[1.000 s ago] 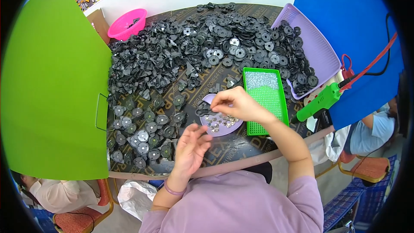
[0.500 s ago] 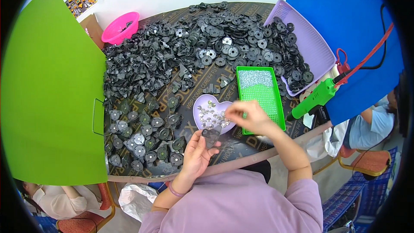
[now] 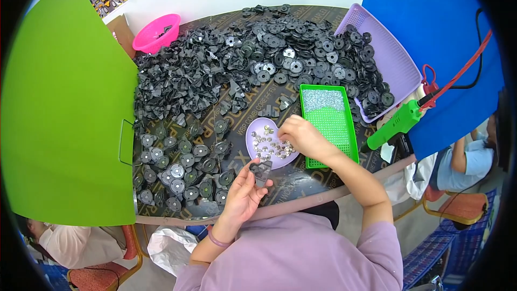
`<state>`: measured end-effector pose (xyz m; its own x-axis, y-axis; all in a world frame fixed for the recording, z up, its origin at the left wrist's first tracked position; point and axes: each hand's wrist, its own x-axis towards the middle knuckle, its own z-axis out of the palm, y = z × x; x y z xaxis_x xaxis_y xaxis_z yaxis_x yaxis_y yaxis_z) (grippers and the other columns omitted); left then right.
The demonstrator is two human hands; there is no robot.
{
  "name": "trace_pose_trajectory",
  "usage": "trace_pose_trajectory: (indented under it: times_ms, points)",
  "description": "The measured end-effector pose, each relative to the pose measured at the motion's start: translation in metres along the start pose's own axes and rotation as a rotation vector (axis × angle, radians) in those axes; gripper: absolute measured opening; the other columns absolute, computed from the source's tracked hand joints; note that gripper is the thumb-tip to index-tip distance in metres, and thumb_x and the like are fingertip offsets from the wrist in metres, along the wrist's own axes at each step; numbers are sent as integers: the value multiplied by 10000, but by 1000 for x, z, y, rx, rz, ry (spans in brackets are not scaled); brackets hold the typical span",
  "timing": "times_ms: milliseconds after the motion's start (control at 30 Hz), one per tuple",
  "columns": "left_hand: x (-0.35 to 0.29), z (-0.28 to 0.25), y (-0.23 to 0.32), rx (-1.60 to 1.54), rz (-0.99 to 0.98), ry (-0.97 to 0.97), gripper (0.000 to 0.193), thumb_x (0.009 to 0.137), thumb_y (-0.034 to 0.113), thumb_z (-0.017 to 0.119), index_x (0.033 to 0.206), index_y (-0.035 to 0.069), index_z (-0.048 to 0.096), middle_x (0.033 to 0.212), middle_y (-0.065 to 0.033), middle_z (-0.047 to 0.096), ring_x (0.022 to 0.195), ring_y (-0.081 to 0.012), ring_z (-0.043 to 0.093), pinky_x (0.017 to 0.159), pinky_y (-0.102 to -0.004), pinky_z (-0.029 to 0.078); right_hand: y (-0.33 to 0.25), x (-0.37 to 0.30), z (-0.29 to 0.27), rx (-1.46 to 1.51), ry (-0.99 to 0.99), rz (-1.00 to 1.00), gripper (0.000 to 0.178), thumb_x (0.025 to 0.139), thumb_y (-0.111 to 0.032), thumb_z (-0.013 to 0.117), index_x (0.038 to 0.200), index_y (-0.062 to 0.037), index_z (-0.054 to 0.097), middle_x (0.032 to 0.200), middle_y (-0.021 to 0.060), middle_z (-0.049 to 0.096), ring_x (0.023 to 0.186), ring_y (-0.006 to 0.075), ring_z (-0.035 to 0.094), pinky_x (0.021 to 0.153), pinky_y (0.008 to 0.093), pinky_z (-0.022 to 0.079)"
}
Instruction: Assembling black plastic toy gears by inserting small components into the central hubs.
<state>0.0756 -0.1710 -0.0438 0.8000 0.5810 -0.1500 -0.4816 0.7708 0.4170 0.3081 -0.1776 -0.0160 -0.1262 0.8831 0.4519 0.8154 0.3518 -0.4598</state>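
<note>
Between the thumb and fingers of my left hand (image 3: 243,194) is a dark plastic part (image 3: 261,170), held just in front of a heart-shaped lilac dish (image 3: 253,153). Small shiny metal pieces (image 3: 267,150) lie scattered in that dish. My right hand (image 3: 304,137) reaches over the dish's right side, its fingers bent together and pointing down at the pieces. Whatever its fingertips may pinch is hidden. Right beside this hand stands a green tray (image 3: 353,143), with many tiny silvery bits (image 3: 321,99) at its far end.
Black angular parts (image 3: 177,83) and round black discs (image 3: 301,43) heap across the table's back. Joined round assemblies (image 3: 186,160) lie at left. A lilac basket (image 3: 396,67), pink basket (image 3: 141,43) and green power screwdriver (image 3: 396,125) stand around. Green (image 3: 64,108) and blue (image 3: 425,48) panels flank the table.
My right hand has moved from beside the green tray to above the dish's pieces, fingers now turned downward. My left hand keeps the dark part in nearly the same place. The view has shifted slightly.
</note>
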Motion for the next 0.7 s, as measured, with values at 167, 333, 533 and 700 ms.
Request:
trace_pose_trajectory:
  times_ms: [167,333,533,700]
  points:
    - [8,7,-2,10,-35,-18,377,938,221,457,1268,50,393,1089,-94,566,843,-211,621,674,-246,537,-56,-3,-18,301,144,22,123,675,11,688,735,-14,583,723,87,574,715,240,554,613,330,446]
    - [11,15,-4,22,-33,-77,382,946,217,435,1268,15,399,1060,-115,580,824,-216,644,668,-251,555,-71,-16,-11,205,195,-204,183,643,23,689,807,-12,616,799,81,576,744,239,563,631,323,464]
    - [11,14,-4,9,-31,-100,386,943,209,440,1270,8,399,1037,-122,589,842,-231,642,677,-262,557,-69,-22,-15,198,144,-262,185,634,20,631,814,-7,597,856,75,568,807,247,571,697,330,476]
    - [11,18,-5,22,-24,-109,393,937,200,453,1275,8,396,1048,-122,587,842,-236,640,682,-266,556,-72,-20,-22,229,137,-244,155,663,26,631,810,-10,599,832,65,572,809,240,579,709,320,475]
